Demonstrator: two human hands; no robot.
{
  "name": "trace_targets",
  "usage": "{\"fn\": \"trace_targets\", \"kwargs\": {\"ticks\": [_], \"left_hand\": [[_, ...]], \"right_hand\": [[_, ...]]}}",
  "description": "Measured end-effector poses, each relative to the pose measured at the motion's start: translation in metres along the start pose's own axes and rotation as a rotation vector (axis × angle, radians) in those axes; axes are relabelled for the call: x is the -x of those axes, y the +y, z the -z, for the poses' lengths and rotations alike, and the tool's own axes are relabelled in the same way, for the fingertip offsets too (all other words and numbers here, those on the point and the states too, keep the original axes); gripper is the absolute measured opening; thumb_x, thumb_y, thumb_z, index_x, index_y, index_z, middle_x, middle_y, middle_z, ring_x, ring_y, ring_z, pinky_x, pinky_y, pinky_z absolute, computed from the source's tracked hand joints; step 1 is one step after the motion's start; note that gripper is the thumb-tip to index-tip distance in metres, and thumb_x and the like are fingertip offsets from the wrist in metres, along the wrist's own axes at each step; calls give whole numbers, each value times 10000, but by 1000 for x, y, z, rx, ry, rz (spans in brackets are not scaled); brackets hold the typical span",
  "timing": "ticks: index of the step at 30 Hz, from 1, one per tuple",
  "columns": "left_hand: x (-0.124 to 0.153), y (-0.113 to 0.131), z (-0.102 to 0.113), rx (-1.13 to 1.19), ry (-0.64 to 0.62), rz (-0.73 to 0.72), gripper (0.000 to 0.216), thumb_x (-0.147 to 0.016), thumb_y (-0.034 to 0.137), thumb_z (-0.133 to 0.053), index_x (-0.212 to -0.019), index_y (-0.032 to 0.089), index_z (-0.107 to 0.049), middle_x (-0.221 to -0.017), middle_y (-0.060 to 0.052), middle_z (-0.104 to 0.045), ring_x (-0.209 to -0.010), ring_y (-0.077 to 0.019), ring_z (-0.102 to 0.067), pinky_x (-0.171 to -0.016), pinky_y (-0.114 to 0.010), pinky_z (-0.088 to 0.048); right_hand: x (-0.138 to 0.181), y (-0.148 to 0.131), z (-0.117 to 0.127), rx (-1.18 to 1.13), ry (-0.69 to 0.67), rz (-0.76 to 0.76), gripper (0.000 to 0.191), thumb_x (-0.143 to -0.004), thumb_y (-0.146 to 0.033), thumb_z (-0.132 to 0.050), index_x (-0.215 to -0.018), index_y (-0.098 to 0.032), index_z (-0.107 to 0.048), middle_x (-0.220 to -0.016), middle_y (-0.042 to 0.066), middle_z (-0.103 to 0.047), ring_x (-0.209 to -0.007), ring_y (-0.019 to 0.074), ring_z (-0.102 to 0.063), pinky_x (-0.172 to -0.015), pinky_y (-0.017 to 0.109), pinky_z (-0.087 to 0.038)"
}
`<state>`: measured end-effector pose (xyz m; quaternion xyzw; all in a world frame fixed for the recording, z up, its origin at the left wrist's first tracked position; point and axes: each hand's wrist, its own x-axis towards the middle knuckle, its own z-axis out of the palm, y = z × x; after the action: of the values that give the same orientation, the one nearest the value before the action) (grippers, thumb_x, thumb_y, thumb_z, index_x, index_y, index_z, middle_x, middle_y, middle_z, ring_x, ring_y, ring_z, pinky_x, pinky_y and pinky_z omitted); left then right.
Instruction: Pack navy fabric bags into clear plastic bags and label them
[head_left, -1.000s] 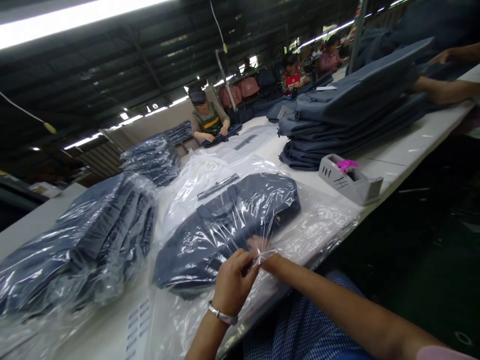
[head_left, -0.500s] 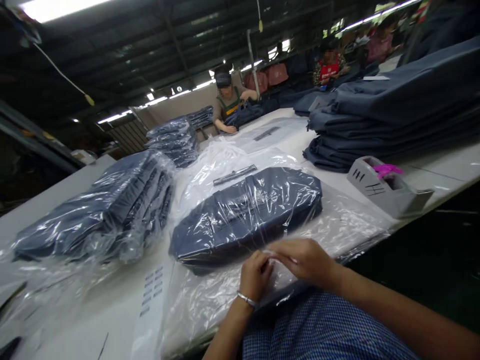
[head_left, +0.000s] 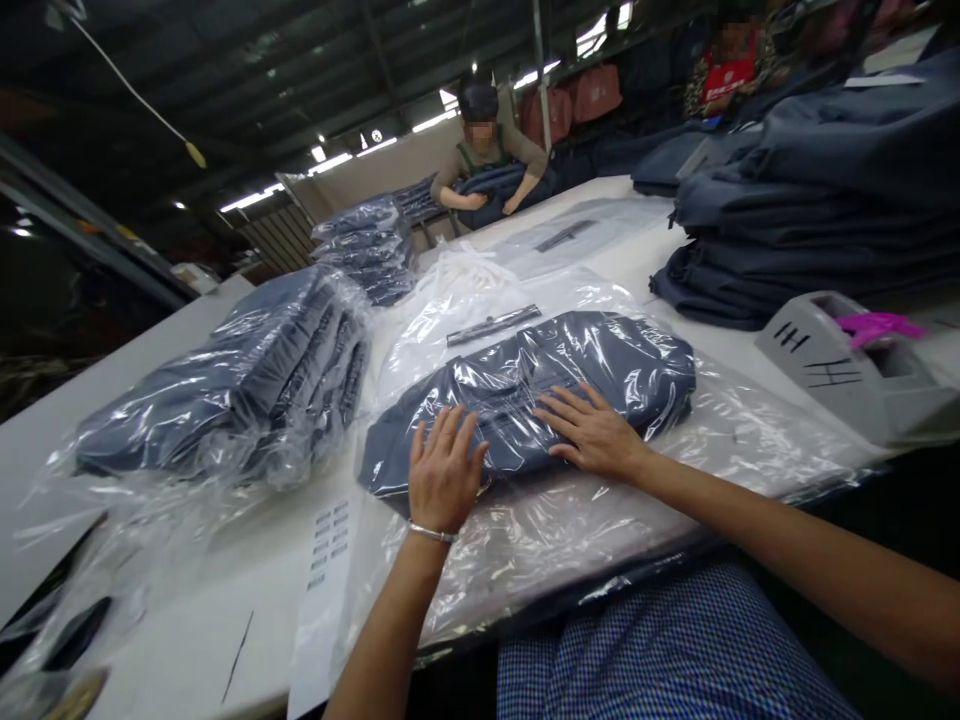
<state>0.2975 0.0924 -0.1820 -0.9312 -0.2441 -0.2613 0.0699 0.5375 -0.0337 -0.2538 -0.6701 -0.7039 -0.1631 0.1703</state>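
A navy fabric bag in a clear plastic sleeve lies on the table in front of me. My left hand, a silver bangle at its wrist, rests flat on the near left part of the bag with fingers outstretched. Spread across the plastic near the bag's middle is my right hand, palm down. Neither hand grips anything. More clear plastic sheeting lies flat beneath the bag and reaches the table's near edge.
Plastic-wrapped navy bags are piled at left, with another wrapped stack behind. Unwrapped navy bags are stacked at right, beside a grey tape dispenser. A label sheet lies front left. A co-worker holds navy fabric across the table.
Both hands have parted from a pinch at the plastic's near edge and moved forward to lie flat on the bag. The co-worker has gathered navy fabric with both arms. My view has shifted.
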Motion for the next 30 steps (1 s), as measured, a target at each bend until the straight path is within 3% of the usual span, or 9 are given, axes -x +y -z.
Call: {"fn": "trace_targets", "kwargs": {"ticks": [3,5,8,14,18,22,26,28,30], "left_hand": [[17,-24,-28,-133,-92,186,559,-939,452,-469,-1444,217,-425,-1527,-153,-393,-1439,-364,-283,-1140,-638,-213],[39,-30,-47,-132,-156,256,589,-949,467,-433,-1479,219,-361,-1553,-154,-346,-1448,-361,-260,-1137,-632,-228],[65,-30,-60,-89,-175,252,609,-959,467,-410,-1506,231,-286,-1597,-119,-258,-1476,-324,-191,-1167,-591,-201],[80,-28,-51,-101,-171,135,651,-899,501,-530,-1483,293,-332,-1607,-112,-231,-1488,-349,-120,-1162,-638,-131],[88,-27,-47,-168,-140,161,649,-870,481,-587,-1463,351,-358,-1626,-114,-153,-1481,-398,-104,-1128,-689,-135],[92,-26,-45,-160,-189,176,670,-870,497,-578,-1474,308,-357,-1623,-158,-129,-1471,-408,-146,-1126,-672,-171],[90,-22,-42,-161,-211,180,691,-868,522,-571,-1480,286,-352,-1615,-170,-159,-1474,-400,-140,-1137,-664,-139],[88,-19,-41,-163,-209,187,693,-869,534,-564,-1478,274,-358,-1612,-177,-164,-1474,-402,-137,-1141,-661,-125],[87,-17,-39,-164,-208,190,698,-869,546,-556,-1479,269,-358,-1612,-180,-162,-1473,-407,-135,-1140,-663,-120]], "right_hand": [[14,14,0,17,-33,-32,650,-948,-612,-403,-1496,-266,-350,-1533,63,-388,-1429,320,-282,-1161,576,-156],[32,32,1,42,-37,-102,713,-911,-651,-443,-1509,-284,-318,-1549,61,-358,-1437,338,-257,-1163,593,-125],[66,59,7,85,-39,-211,767,-878,-665,-493,-1522,-304,-282,-1584,61,-283,-1456,351,-198,-1161,619,-67],[101,78,15,129,-43,-236,757,-896,-604,-516,-1533,-288,-255,-1611,86,-191,-1471,337,-155,-1156,627,-67],[106,82,10,106,-37,-207,761,-896,-559,-546,-1538,-294,-237,-1613,76,-187,-1474,331,-149,-1165,617,-91],[107,88,14,62,-59,-162,771,-886,-541,-574,-1533,-265,-259,-1611,94,-186,-1473,339,-146,-1161,623,-122],[111,72,27,59,-42,-193,669,-932,-360,-557,-1530,-257,-273,-1602,88,-217,-1478,315,-134,-1173,605,-131],[121,49,35,42,-25,-197,625,-953,-274,-519,-1529,-256,-277,-1591,88,-251,-1477,301,-152,-1178,598,-136],[136,21,43,-28,-56,-130,622,-959,-297,-518,-1529,-232,-277,-1573,102,-296,-1469,297,-189,-1182,588,-157]]}}
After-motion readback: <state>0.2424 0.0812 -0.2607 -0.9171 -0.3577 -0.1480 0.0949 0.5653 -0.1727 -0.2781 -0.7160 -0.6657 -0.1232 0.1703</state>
